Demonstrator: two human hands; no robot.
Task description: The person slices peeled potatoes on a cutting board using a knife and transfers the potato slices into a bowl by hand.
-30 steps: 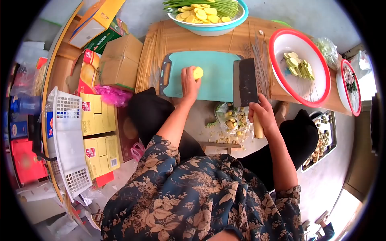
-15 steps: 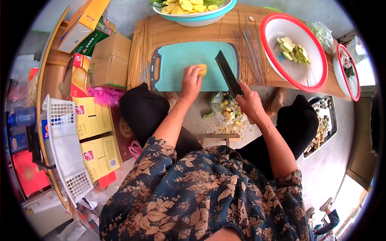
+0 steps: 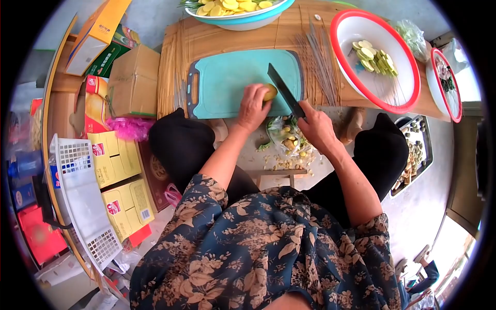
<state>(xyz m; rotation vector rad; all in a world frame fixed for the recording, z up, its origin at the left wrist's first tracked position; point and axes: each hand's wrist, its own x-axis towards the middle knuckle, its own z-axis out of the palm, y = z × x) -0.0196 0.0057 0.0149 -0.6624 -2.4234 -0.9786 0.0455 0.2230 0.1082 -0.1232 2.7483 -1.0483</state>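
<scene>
My left hand point(image 3: 253, 109) has its fingers closed around a potato point(image 3: 270, 92) over the lower right part of a turquoise cutting board point(image 3: 222, 72). The potato's brownish side faces up. In my right hand point(image 3: 316, 126) is the handle of a kitchen knife point(image 3: 284, 89) with a long dark blade. The blade slants up and left over the board, close beside the potato; whether they touch I cannot tell. Below the board's near edge, a plastic bag point(image 3: 289, 137) of vegetables or scraps sits on the floor, partly hidden by my right hand.
Thin skewers point(image 3: 320, 64) lie on the wooden table point(image 3: 227, 39) on both sides of the board. A red-rimmed basin point(image 3: 380, 95) holds pale green slices; another bowl point(image 3: 243, 21) at the back holds yellow slices. Boxes point(image 3: 134, 80) stand left, a tray point(image 3: 413, 165) right.
My left hand has shifted slightly right, and the potato now shows its brownish side instead of a yellow one. The knife has moved left, nearer the potato. The whole view has shifted a little.
</scene>
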